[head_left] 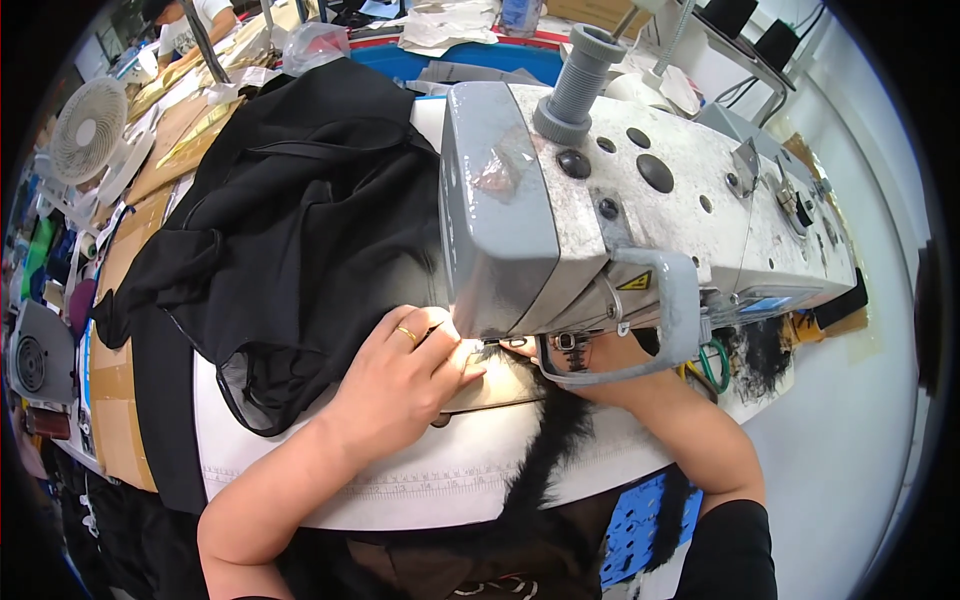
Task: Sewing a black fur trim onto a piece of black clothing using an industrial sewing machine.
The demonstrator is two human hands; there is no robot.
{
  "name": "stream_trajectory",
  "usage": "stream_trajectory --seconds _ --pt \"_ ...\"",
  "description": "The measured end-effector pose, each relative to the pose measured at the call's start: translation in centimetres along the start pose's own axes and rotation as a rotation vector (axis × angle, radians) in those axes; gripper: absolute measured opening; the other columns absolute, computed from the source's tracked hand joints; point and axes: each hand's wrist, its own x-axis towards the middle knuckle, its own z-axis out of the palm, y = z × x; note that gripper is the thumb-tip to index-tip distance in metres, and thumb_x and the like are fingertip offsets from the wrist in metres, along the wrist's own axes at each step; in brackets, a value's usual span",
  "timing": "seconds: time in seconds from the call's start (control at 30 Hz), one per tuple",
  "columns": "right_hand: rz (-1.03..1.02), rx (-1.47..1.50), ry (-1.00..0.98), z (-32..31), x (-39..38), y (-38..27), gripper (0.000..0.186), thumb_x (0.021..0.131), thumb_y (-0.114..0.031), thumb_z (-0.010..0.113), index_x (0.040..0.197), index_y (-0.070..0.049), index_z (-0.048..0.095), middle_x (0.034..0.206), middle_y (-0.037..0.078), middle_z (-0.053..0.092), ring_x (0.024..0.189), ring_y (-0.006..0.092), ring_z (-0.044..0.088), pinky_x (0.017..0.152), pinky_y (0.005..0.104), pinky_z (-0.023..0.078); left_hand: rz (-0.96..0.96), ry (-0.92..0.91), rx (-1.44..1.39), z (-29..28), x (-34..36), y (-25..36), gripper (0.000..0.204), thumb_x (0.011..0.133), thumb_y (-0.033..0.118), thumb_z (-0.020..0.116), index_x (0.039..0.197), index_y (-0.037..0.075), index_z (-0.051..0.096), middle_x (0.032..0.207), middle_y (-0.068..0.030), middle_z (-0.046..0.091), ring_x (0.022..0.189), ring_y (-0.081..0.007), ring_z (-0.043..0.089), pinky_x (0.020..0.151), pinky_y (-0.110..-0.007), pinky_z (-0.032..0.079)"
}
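Observation:
A grey-and-white industrial sewing machine (600, 190) stands over the white worktable (400, 500). My left hand (405, 370), a ring on one finger, is beside its needle area with bent fingers pinched on the edge of a black garment (300, 220). That garment lies in loose folds to the left of the machine head. My right hand (600, 355) reaches in from the other side; the machine's grey guard (680, 310) covers most of its fingers. A strip of black fur trim (548, 440) runs from the lit sewing spot between my hands over the table's near edge.
Green-handled scissors (716, 366) and black fur scraps (765, 350) lie right of the machine. Left are cardboard (130, 400) and a white fan (92, 130). At the back, another person (195, 25) works near a blue bin (455, 62). A blue perforated piece (640, 530) is below the table edge.

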Motion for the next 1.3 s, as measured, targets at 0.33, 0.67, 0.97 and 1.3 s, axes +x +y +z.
stream_trajectory --seconds 0.33,0.67,0.97,1.3 --pt "-0.043 -0.005 -0.090 1.5 -1.7 1.1 0.009 0.077 -0.010 0.063 0.081 -0.006 0.069 0.077 0.009 0.066 0.078 0.0278 0.069 0.072 0.0435 0.056 -0.046 -0.064 0.062 -1.1 0.6 1.1 0.019 0.089 0.019 0.068 0.092 0.001 0.071 0.105 -0.0116 0.063 0.104 -0.0288 0.059 0.103 -0.047 0.047" --pt "-0.098 -0.219 -0.106 -0.6 -0.7 -0.3 0.005 0.075 -0.009 0.063 0.075 -0.007 0.067 0.072 0.008 0.064 0.077 0.0262 0.069 0.072 0.0419 0.057 -0.010 -0.048 0.180 -0.6 0.7 0.9 0.023 0.093 0.024 0.066 0.090 0.002 0.073 0.114 -0.0153 0.063 0.108 -0.0289 0.059 0.096 -0.045 0.048" --pt "-0.165 -0.292 -0.017 0.3 -0.8 0.5 0.007 0.074 -0.009 0.064 0.077 -0.005 0.070 0.072 0.009 0.063 0.077 0.0278 0.068 0.073 0.0455 0.054 -0.070 -0.119 0.172 -0.4 1.0 1.0 0.026 0.094 0.026 0.066 0.093 0.001 0.073 0.117 -0.0156 0.064 0.110 -0.0290 0.058 0.093 -0.043 0.048" --pt "0.398 -0.097 -0.855 -1.9 2.1 -0.9 0.044 0.101 -0.026 0.052 0.141 -0.008 0.057 0.146 0.018 0.056 0.137 0.0383 0.048 0.120 0.0513 0.030 -0.065 -0.017 0.152 0.1 0.7 0.7 0.024 0.091 0.023 0.069 0.090 0.000 0.071 0.114 -0.0174 0.064 0.112 -0.0332 0.058 0.094 -0.045 0.050"
